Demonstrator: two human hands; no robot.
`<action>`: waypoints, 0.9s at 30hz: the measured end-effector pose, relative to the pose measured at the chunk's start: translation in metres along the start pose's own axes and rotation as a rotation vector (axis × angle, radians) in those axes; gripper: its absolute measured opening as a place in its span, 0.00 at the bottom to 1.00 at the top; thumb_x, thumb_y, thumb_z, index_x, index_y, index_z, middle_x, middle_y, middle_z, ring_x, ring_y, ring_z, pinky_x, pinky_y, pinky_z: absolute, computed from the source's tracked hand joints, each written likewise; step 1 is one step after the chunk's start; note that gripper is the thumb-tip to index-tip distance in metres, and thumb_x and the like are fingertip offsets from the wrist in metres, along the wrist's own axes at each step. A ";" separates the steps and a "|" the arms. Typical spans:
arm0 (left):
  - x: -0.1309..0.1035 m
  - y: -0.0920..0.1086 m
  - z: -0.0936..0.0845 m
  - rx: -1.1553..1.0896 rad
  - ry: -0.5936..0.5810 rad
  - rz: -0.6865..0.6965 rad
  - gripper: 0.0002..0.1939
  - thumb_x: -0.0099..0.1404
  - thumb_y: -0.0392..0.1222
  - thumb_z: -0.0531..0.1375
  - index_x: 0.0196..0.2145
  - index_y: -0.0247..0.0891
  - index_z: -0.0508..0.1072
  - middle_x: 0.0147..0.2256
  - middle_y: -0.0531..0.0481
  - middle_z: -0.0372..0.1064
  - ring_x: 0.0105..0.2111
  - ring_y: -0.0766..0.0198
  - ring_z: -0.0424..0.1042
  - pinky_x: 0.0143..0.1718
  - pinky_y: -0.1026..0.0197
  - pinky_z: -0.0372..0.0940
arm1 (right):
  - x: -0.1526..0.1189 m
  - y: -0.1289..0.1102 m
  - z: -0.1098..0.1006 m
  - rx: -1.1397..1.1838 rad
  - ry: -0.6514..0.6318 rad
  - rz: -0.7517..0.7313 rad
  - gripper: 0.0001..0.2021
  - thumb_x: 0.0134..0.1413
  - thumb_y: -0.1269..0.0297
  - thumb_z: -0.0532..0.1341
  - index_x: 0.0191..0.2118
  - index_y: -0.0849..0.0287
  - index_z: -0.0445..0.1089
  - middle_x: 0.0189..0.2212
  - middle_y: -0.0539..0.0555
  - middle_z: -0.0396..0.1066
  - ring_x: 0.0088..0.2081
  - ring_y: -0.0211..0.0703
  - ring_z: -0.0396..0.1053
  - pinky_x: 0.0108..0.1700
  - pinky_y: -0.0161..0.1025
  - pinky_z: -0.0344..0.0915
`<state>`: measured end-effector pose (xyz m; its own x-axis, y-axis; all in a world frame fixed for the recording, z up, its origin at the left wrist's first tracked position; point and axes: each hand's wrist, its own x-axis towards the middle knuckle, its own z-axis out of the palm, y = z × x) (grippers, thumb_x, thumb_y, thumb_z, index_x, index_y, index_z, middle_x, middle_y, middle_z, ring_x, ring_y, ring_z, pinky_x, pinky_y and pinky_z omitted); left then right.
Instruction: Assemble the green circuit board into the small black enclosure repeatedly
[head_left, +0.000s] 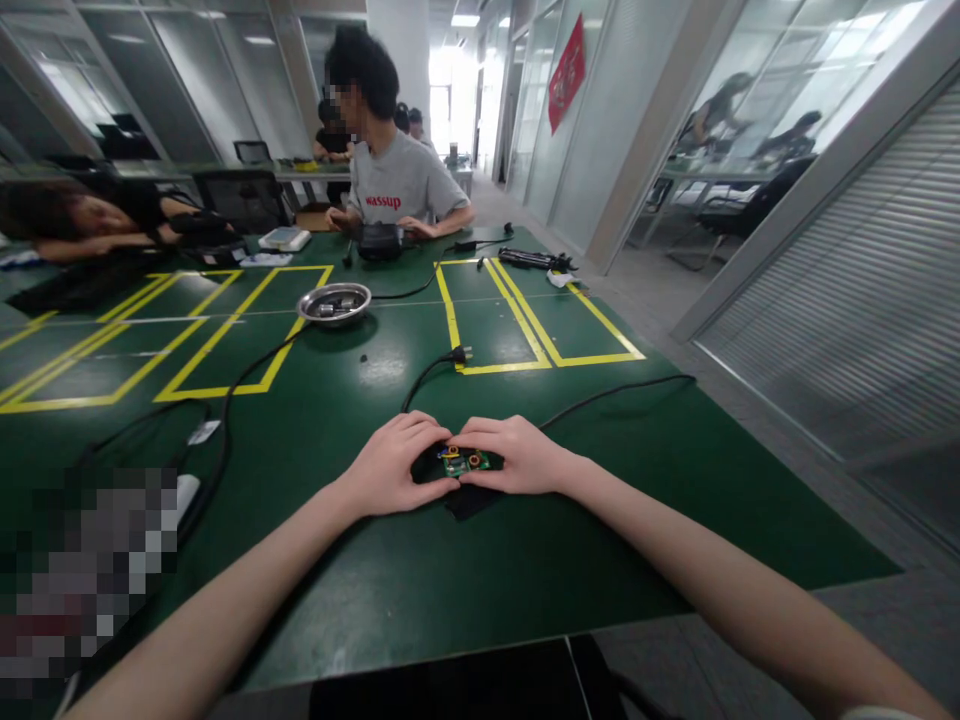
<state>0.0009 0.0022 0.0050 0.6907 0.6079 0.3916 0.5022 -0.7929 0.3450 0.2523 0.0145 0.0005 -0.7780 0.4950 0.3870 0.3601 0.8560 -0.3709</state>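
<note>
The left hand (394, 466) and right hand (519, 456) were clamped on a small green circuit board (460, 466) between them, its face bearing copper-orange rings (474, 456), while a flat black piece (471, 503) showed at the grip's near side

Fingers (435, 490) around a green circuit board (457, 467)

Lit from a blown-out white window (450, 95) at the far corridor end and a rectangular white ceiling panel (465, 19). Glazed with pale reflections across the glossy dark green tabletop (360, 590), shaded beneath a round silver metal bowl (334, 320). Softened at the small green circuit board (456, 467); blurred and stretched toward the edges, pixelated at lower left.
</note>
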 end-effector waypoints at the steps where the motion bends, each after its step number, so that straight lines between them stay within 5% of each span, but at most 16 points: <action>1: 0.000 0.000 0.000 0.011 0.010 -0.016 0.20 0.65 0.53 0.66 0.49 0.39 0.75 0.44 0.42 0.78 0.47 0.50 0.75 0.50 0.48 0.72 | -0.001 0.002 -0.002 -0.025 0.030 -0.009 0.17 0.65 0.56 0.64 0.55 0.58 0.74 0.46 0.57 0.78 0.41 0.43 0.78 0.40 0.36 0.71; 6: -0.001 -0.003 0.002 0.037 0.033 -0.040 0.24 0.64 0.53 0.68 0.54 0.39 0.75 0.50 0.40 0.78 0.53 0.46 0.72 0.55 0.44 0.71 | -0.002 0.011 -0.008 -0.163 0.102 0.016 0.19 0.66 0.49 0.63 0.51 0.58 0.75 0.42 0.57 0.78 0.38 0.43 0.78 0.36 0.35 0.68; 10: -0.003 -0.004 0.003 0.069 0.036 -0.049 0.28 0.64 0.54 0.67 0.57 0.39 0.75 0.55 0.38 0.76 0.56 0.44 0.70 0.56 0.40 0.71 | -0.001 0.014 -0.008 -0.222 0.032 0.150 0.22 0.59 0.43 0.68 0.48 0.57 0.76 0.39 0.56 0.78 0.37 0.45 0.78 0.35 0.36 0.65; 15: -0.003 -0.006 0.002 0.083 0.016 -0.054 0.26 0.66 0.55 0.66 0.56 0.38 0.75 0.56 0.37 0.75 0.56 0.43 0.69 0.56 0.39 0.71 | -0.002 0.019 -0.011 -0.122 -0.078 0.247 0.33 0.57 0.44 0.69 0.63 0.57 0.70 0.44 0.58 0.78 0.41 0.50 0.78 0.41 0.41 0.69; 19: -0.001 -0.006 0.001 0.080 0.034 -0.051 0.24 0.66 0.54 0.66 0.56 0.40 0.75 0.57 0.38 0.73 0.55 0.44 0.69 0.56 0.40 0.71 | -0.002 0.017 -0.014 -0.083 -0.118 0.265 0.38 0.52 0.41 0.70 0.63 0.58 0.70 0.48 0.60 0.78 0.45 0.53 0.78 0.46 0.45 0.71; 23: -0.001 -0.006 -0.001 0.113 0.082 -0.066 0.12 0.72 0.48 0.61 0.46 0.38 0.77 0.47 0.41 0.73 0.46 0.53 0.74 0.47 0.51 0.73 | 0.000 0.012 -0.014 -0.085 -0.121 0.292 0.34 0.49 0.43 0.72 0.58 0.57 0.73 0.49 0.60 0.79 0.47 0.54 0.79 0.48 0.45 0.71; 27: -0.003 -0.008 0.001 0.125 -0.004 -0.076 0.10 0.75 0.44 0.57 0.41 0.39 0.77 0.37 0.48 0.73 0.35 0.61 0.75 0.36 0.62 0.70 | 0.005 0.005 -0.011 -0.132 -0.120 0.371 0.25 0.54 0.47 0.70 0.52 0.58 0.75 0.43 0.58 0.81 0.42 0.53 0.80 0.44 0.43 0.71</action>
<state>-0.0051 0.0068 -0.0002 0.6502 0.6666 0.3646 0.6141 -0.7436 0.2644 0.2566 0.0230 0.0099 -0.6345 0.7595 0.1433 0.6844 0.6383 -0.3524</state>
